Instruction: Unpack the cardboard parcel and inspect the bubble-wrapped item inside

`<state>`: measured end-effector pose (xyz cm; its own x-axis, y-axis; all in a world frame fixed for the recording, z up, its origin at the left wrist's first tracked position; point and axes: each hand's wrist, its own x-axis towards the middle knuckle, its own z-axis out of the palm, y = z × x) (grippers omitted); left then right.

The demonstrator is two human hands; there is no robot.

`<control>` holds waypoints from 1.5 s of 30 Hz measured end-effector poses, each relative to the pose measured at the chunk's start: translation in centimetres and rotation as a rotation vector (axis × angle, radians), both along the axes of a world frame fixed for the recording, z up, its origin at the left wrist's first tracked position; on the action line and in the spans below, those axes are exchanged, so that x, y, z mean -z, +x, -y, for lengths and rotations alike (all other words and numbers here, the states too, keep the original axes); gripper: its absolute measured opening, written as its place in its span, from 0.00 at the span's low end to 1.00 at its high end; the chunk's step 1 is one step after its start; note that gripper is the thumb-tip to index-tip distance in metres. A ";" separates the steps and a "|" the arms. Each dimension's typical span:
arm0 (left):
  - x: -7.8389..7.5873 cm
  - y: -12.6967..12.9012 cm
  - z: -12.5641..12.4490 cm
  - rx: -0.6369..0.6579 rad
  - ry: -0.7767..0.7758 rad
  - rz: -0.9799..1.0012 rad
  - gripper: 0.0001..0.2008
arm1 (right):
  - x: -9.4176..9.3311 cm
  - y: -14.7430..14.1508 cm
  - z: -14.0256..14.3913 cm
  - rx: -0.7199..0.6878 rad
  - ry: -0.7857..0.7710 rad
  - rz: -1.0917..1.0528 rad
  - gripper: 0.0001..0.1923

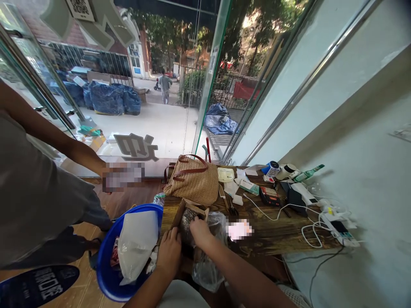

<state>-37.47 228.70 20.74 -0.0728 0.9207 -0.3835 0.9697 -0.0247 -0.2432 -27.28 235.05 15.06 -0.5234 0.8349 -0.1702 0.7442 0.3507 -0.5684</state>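
My left hand (169, 252) rests against the near side of a small open cardboard box (189, 212) at the front edge of a dark wooden table (272, 233). My right hand (201, 231) reaches into the box, gripping a dark item wrapped in clear plastic (212, 239). The plastic hangs down over the table's edge below my right wrist. Just behind the box sits a woven straw bag (194, 182) with brown handles.
A blue bin (111, 273) holding a white plastic bag stands left of the table. Another person in grey stands at the left, arm (64, 141) stretched out. Scissors (228, 204), a card reader, chargers and white cables (308, 226) cover the table's right part. Glass doors lie ahead.
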 end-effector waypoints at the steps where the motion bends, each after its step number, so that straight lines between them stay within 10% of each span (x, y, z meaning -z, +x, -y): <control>1: 0.6 -0.9 0.3 0.008 0.034 0.047 0.23 | 0.3 -0.3 0.2 0.003 -0.013 0.021 0.28; 6: 3.8 -5.1 2.0 0.212 0.422 0.316 0.17 | 0.7 -2.0 0.6 0.003 -0.030 0.071 0.48; 14: 4.5 -5.0 2.4 0.369 0.763 0.353 0.18 | 1.0 -2.3 0.8 -0.271 0.114 -0.031 0.15; 36: 5.7 -5.6 2.6 0.250 0.729 0.442 0.16 | 2.9 -3.3 -0.6 -0.276 0.016 -0.074 0.17; 45: 5.9 -5.5 2.6 0.224 0.751 0.440 0.16 | 5.1 -1.0 -0.4 -0.001 -0.066 -0.375 0.11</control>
